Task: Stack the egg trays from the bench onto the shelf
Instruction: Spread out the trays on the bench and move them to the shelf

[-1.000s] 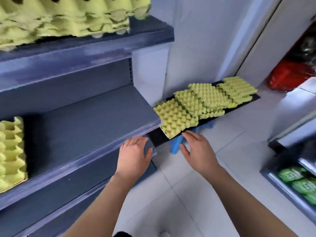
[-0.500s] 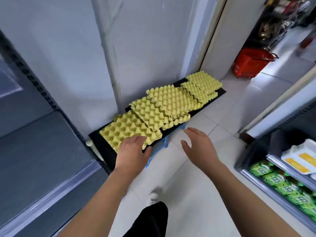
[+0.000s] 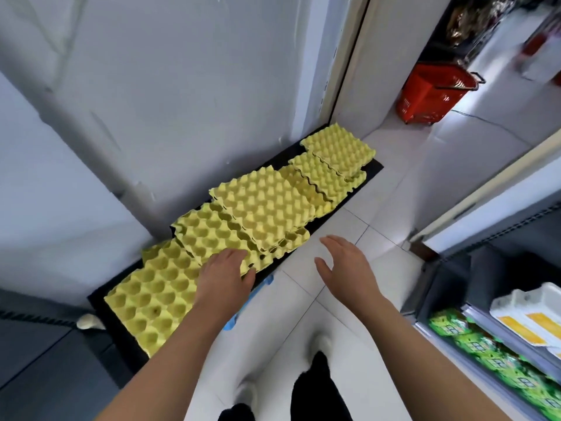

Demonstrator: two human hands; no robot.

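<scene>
Grey-white wall fills the upper left of the frame, and white floor tile runs from the bottom centre to the upper right. Half a second ago the grey shelf took up the whole left side; now only its corner shows at lower left, and the view has swung along the black counter, which lies tight against the wall on a diagonal from lower left to upper right.

All the egg trays are on the counter, overlapping in a yellow row, none on the shelf. The nearest tray sat mid-frame before and now sits lower left, its corner overhanging the counter's front edge. Open floor lies along that front edge, bounded at right by a cooler holding green packets.

The left hand, earlier at the nearest tray's front edge, now lies palm down where that tray meets the second stack, fingers straight and gripping nothing. The right hand hovers over the floor just off the counter's edge as before, fingers loosely spread, holding nothing.

A red basket stands upper right, well apart. A blue support peeks out under the counter.
</scene>
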